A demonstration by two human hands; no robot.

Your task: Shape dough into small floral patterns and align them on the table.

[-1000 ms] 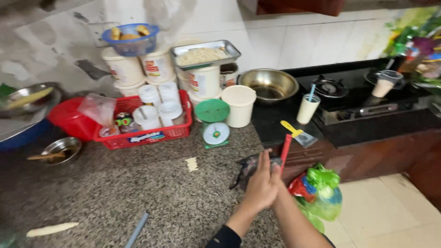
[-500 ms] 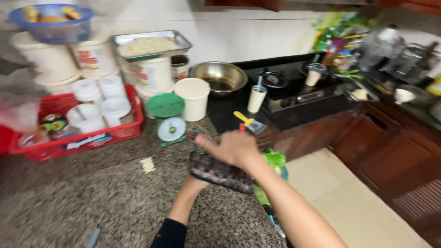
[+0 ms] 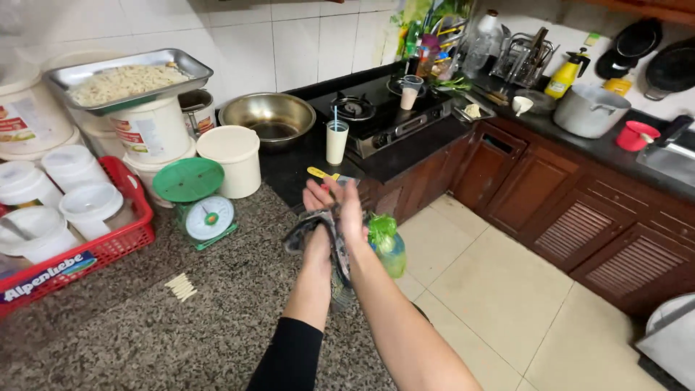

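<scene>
Left hand (image 3: 317, 197) and right hand (image 3: 352, 210) pressed together, gripping a dark cloth (image 3: 334, 250), just right of the green scale (image 3: 197, 200), over the table (image 3: 181, 318) edge

Kitchen scale (image 3: 197, 205) left of hands, bowl (image 3: 276, 117) behind, stove (image 3: 387, 116) right of bowl.

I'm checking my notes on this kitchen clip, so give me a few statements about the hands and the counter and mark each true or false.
1. Both hands, left hand and right hand, grip a dark cloth. True.
2. The green kitchen scale stands on the floor. False: it stands on the granite counter.
3. The metal tray on the white tubs holds pale noodle-like food. True.
4. The red basket holds green bottles. False: it holds white lidded containers.
5. A cup with a blue straw stands by the stove. True.
</scene>
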